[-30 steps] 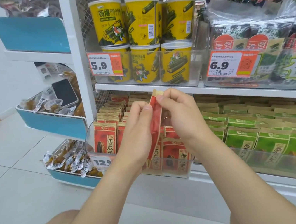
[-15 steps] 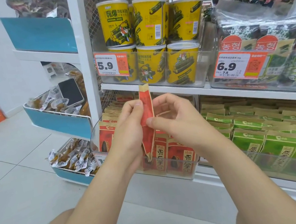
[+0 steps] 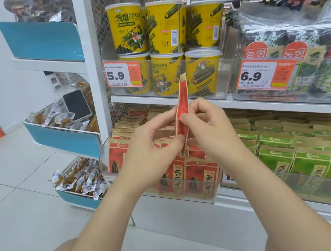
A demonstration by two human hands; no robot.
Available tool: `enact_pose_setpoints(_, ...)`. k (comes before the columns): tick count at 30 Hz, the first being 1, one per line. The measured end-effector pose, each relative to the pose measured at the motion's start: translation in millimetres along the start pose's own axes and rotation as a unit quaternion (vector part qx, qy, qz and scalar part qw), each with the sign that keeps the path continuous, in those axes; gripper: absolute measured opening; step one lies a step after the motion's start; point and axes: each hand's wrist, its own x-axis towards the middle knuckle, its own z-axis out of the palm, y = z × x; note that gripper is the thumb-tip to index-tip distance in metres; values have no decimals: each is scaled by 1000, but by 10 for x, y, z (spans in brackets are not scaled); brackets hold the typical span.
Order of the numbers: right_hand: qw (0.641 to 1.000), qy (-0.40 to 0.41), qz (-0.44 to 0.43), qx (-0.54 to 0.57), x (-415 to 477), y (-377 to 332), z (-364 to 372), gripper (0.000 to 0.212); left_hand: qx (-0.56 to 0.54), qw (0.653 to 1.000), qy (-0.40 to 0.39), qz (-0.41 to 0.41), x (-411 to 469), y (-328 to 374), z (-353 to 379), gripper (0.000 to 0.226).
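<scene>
A red and tan packet of sunflower seeds [image 3: 182, 105] stands upright and edge-on between my hands, in front of the lower shelf. My left hand [image 3: 152, 147] pinches its lower edge with thumb and fingers. From the right, my right hand [image 3: 206, 129] pinches the packet's middle. Below them a clear tray [image 3: 212, 191] holds rows of the same red packets [image 3: 201, 178].
Green seed packets [image 3: 308, 159] fill the shelf to the right. Yellow seaweed-roll tubs [image 3: 164, 30] and bagged seaweed [image 3: 291, 49] sit on the shelf above, behind price tags. Blue side bins at left hold wrapped snacks [image 3: 78, 180] and a phone [image 3: 77, 105]. White tiled floor lies left.
The packet has risen out of the tray and sits higher between my hands. My right hand shifted its pinch lower on the packet. The view moved closer and rightward.
</scene>
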Motion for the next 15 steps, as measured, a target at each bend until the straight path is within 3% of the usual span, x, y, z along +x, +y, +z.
enact_pose_setpoints(3, 998, -19, -31, -44, -3, 70, -1, 23, -8, 1000, -7, -16, 7, -3, -38, 52)
enact_pose_setpoints(6, 996, -49, -8, -76, -10, 104, -8, 23, -25, 999, -3, -26, -6, 0, -92, 45)
enact_pose_setpoints(13, 998, -53, -24, -11, -7, 74, -98, 29, -147, 985, 69, -57, -2, -13, -118, 30)
enact_pose_setpoints(15, 998, -57, -19, 8, -11, 68, -90, 31, -150, 986, 59, -47, 10, -34, -138, 32)
